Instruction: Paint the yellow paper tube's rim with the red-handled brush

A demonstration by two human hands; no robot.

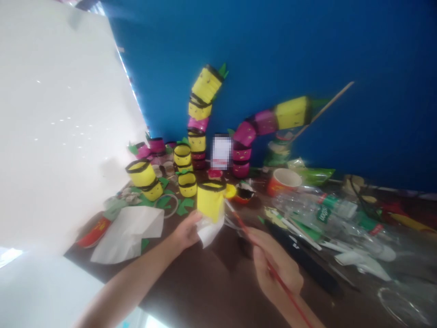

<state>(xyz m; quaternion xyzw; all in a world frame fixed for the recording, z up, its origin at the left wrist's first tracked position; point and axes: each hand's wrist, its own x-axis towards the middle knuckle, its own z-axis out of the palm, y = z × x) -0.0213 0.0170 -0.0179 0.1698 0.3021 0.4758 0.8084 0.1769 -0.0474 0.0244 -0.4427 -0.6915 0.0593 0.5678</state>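
Note:
My left hand grips a yellow cup with a black rim near the middle of the table. A piece of white paper sits between my fingers and the lower part of the cup. In my right hand is a paintbrush with a long red handle. Its tip reaches the right side of the cup, but blur hides whether it touches. Just behind the cup is a small bright yellow round piece, beside a red and black dish.
Behind stand stacked yellow and magenta cups with faces, some leaning on the blue wall. White paper and green scraps lie left. Right are a red paper cup, clear plastic bottles and a long black object.

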